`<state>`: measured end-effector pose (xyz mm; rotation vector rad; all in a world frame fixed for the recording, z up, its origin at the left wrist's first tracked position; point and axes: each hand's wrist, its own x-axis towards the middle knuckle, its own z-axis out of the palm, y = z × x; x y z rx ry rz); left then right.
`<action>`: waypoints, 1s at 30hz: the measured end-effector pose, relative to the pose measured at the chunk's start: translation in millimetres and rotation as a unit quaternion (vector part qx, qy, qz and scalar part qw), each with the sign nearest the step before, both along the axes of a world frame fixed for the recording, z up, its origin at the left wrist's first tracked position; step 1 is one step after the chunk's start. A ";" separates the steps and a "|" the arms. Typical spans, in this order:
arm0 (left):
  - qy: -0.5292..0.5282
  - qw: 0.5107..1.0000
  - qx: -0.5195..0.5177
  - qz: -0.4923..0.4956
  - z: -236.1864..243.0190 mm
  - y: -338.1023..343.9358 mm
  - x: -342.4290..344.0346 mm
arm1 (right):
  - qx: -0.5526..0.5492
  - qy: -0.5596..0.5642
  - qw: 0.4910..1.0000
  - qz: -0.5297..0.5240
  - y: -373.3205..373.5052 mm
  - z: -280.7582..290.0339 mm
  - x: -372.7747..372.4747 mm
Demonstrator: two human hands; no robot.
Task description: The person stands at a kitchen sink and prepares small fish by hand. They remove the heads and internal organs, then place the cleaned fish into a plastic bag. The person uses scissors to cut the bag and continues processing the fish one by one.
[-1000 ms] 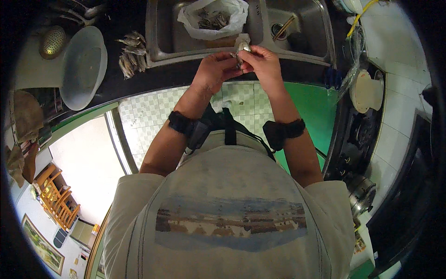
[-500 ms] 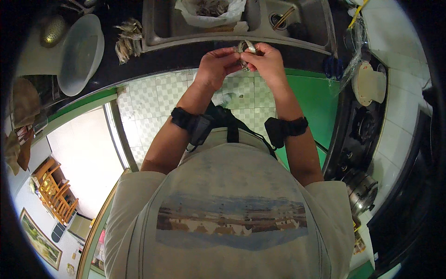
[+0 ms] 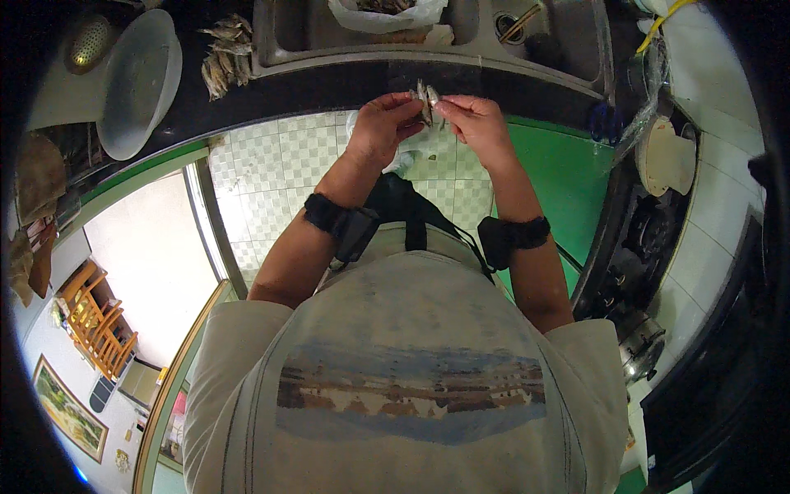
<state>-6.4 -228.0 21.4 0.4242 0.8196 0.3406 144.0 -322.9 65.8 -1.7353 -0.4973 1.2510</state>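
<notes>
Above the dark counter's front edge, my hands meet at a small silvery-grey dried fish (image 3: 432, 97). My left hand (image 3: 382, 128) pinches it from one side, thumb and fingers pressed together. From the other side my right hand (image 3: 479, 125) grips it between thumb and fingertips. It looks split lengthwise, but I cannot tell whether it is one fish or two pieces. A pile of similar dried fish (image 3: 226, 62) lies on the counter to the left. In the sink, a white plastic bag (image 3: 395, 18) holds more of them.
The double sink (image 3: 362, 56) spans the far side, with chopsticks (image 3: 520, 22) in its right basin. A translucent white basin (image 3: 140, 86) stands far left, beside a perforated metal ladle (image 3: 89, 45). At right are a gas stove (image 3: 650, 226), a steel pot (image 3: 640, 346) and clear plastic wrap (image 3: 650, 99).
The fish, bent into a loop between my fingers before, now stands straighter with its parts side by side. My right hand has moved slightly right and down. The view has shifted a little.
</notes>
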 end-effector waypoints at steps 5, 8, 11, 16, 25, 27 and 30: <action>-0.001 1.000 0.011 0.002 -0.7 0.0 2.3 | -0.009 0.011 1.000 -0.026 2.5 -9.8 -3.7; 0.014 1.000 0.026 0.007 0.9 1.0 4.9 | 0.001 0.018 0.999 -0.034 6.3 -14.2 -2.8; 0.022 0.996 0.087 -0.013 2.3 5.8 8.7 | 0.015 0.041 0.997 -0.058 11.1 -19.7 -1.6; 0.066 0.987 0.149 -0.012 3.5 12.3 9.6 | 0.004 0.064 0.996 -0.060 20.9 -26.4 1.3; 0.187 0.909 0.365 -0.073 -10.8 46.3 15.6 | 0.005 0.054 0.997 -0.057 48.7 -36.3 3.0; 0.191 0.905 0.369 -0.089 -12.7 55.1 18.9 | -0.004 0.042 0.997 -0.065 56.5 -39.4 3.8; 0.216 0.893 0.375 -0.121 -10.3 64.8 22.5 | -0.022 0.007 0.997 -0.079 64.9 -43.7 1.5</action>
